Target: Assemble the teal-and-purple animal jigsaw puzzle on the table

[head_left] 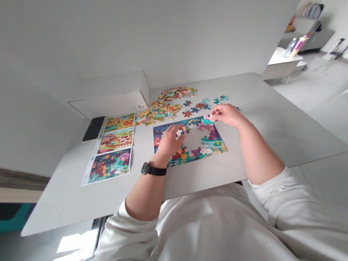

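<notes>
White sweatshirt (pixel 188 240) nearest; left hand (pixel 168 142) pinched a pale piece (pixel 179 133) over the jigsaw (pixel 204 152); right hand (pixel 227 115) held a teal piece (pixel 207 120).

The left hand (pixel 169 142) hides part of the puzzle (pixel 204 152); the right hand (pixel 227 115) partly covers a teal piece (pixel 207 120); the heaped loose pieces (pixel 159 113) are too small to make out.
</notes>
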### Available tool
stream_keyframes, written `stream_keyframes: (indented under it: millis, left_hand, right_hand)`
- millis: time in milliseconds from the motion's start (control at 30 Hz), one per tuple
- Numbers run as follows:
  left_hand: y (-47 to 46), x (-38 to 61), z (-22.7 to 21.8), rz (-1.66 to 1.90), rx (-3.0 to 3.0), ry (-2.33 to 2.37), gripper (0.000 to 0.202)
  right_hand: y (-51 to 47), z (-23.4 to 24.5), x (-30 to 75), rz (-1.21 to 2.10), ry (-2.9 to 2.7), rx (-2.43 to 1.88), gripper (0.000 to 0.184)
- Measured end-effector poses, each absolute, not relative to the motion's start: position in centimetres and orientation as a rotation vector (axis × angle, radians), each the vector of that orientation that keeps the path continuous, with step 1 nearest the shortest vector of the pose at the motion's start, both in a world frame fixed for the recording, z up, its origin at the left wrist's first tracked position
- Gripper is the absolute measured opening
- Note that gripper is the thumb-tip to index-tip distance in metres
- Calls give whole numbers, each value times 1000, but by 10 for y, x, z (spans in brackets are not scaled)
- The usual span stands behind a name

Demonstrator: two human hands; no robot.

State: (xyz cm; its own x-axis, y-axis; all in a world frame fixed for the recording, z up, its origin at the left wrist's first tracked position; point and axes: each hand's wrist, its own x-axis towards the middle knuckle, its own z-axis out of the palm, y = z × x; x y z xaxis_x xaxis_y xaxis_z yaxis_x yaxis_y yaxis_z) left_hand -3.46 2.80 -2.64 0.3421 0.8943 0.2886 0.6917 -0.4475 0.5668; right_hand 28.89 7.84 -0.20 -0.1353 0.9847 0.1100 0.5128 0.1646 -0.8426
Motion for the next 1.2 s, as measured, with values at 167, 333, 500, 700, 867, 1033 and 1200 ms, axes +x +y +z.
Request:
stream_keyframes:
  millis: [167,333,500,700,867,1033,1200]
  left_hand:
    - [26,-33,-24,788,2286,1370,42]
    - [17,-24,-21,813,2382,1161,38]
    - [4,-7,-17,760,2502,842,36]
    - [-6,5,-18,545,2656,755,41]
    - [-10,9,-23,425,2713,798,45]
    - [-12,11,-26,388,2727,851,41]
    - [-11,10,-29,406,2750,894,49]
  right_hand:
    - [81,-9,285,936,-1787,-1447,15]
    - [80,-11,272,1106,-1837,-1457,19]
    - [77,-12,262,1139,-1885,-1494,26]
    - [71,-11,258,1134,-1954,-1521,13]
    - [69,-9,256,958,-2065,-1626,5]
    - [70,-11,254,824,-2145,-1646,10]
    - [69,-13,251,715,-2225,-1680,10]
